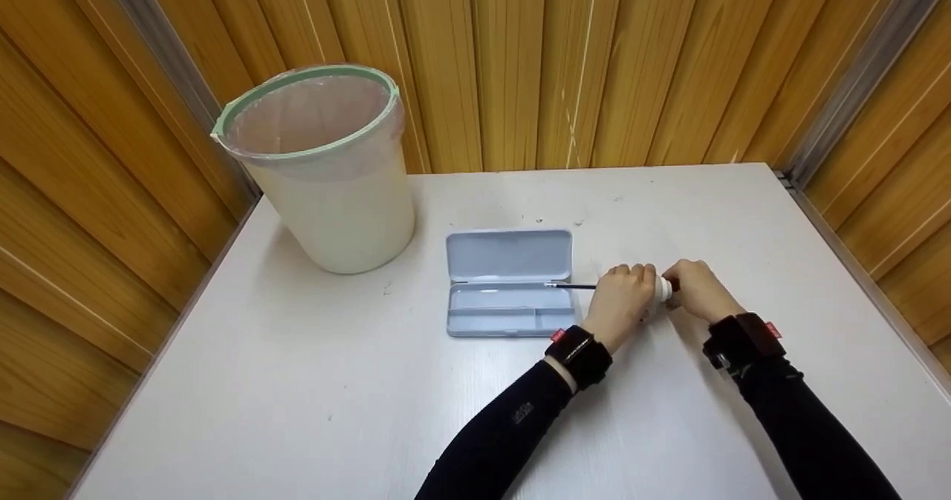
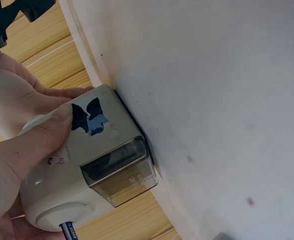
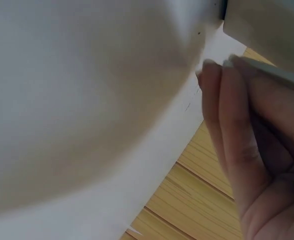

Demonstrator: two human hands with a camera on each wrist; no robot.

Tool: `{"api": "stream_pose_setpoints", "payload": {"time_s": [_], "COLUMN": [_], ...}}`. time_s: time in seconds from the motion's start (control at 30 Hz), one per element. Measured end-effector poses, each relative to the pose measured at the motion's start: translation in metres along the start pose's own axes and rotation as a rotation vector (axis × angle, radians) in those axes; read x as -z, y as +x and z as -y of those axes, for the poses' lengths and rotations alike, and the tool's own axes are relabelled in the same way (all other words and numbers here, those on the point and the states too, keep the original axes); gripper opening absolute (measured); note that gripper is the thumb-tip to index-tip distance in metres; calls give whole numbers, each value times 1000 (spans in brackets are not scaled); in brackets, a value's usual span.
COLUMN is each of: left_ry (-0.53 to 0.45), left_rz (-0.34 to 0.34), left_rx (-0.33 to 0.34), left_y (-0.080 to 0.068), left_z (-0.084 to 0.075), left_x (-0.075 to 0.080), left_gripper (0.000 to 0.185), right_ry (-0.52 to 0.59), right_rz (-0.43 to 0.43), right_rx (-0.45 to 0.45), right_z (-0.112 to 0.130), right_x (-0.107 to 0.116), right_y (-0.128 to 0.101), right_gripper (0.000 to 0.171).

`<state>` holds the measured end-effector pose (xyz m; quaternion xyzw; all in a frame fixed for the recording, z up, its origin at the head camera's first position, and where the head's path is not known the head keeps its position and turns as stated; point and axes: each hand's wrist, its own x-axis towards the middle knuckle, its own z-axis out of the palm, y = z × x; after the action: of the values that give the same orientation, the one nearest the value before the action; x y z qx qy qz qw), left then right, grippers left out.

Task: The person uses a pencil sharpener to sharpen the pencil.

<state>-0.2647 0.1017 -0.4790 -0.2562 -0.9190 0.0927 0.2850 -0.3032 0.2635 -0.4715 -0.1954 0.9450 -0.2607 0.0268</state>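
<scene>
My left hand [image 1: 620, 296] grips a white desktop pencil sharpener [image 2: 97, 145], thumb across its top near a dark butterfly sticker. The clear shavings drawer [image 2: 132, 182] faces out in the left wrist view. A dark pencil [image 1: 576, 286] sticks out of the sharpener's front, its other end hanging over the case. At the sharpener's back, my right hand [image 1: 698, 288] holds the crank handle [image 3: 269, 69] with bent fingers; the handle's knob is mostly hidden by them. A light blue pencil case [image 1: 509, 255] lies with its lid up, left of the hands.
A tall cream bin [image 1: 342, 218] with a green rim and a plastic liner stands at the back left of the white table [image 1: 297, 381]. Wood-patterned walls [image 1: 513, 69] close in the back and both sides.
</scene>
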Motion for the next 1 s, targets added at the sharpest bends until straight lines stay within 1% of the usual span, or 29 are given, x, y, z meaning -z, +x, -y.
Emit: {"api": "stream_pose_setpoints", "payload": {"time_s": [0.1,0.17,0.33,0.43,0.53,0.77,1.0], "left_ry": [-16,-8,20,15,12,27,17], "left_rz": [6,4,-17,-21,-18,-29,1], "left_rx": [8,12,23,23,18,19,14], "left_y": [1,1,0,-1,-1,-1,-1], "left_z": [0,0,0,0,0,0,-1], "left_x": [0,0,-1,0,0,1,2], "left_gripper": [26,24,21,22,23,20,20], "right_ry": [41,56,104,133,154,147,133], "right_rz": [27,47,146,206,244,270,270], "right_rx": [-5,-2,-6,-26,-40,-41,-39], "right_z": [0,0,1,4,9,19,30], "right_x": [1,2,6,9,12,19,25], "right_y": [-4,-6,-13,-17,-21,-31,-36], "right_gripper": [4,5,8,9,8,4,5]}}
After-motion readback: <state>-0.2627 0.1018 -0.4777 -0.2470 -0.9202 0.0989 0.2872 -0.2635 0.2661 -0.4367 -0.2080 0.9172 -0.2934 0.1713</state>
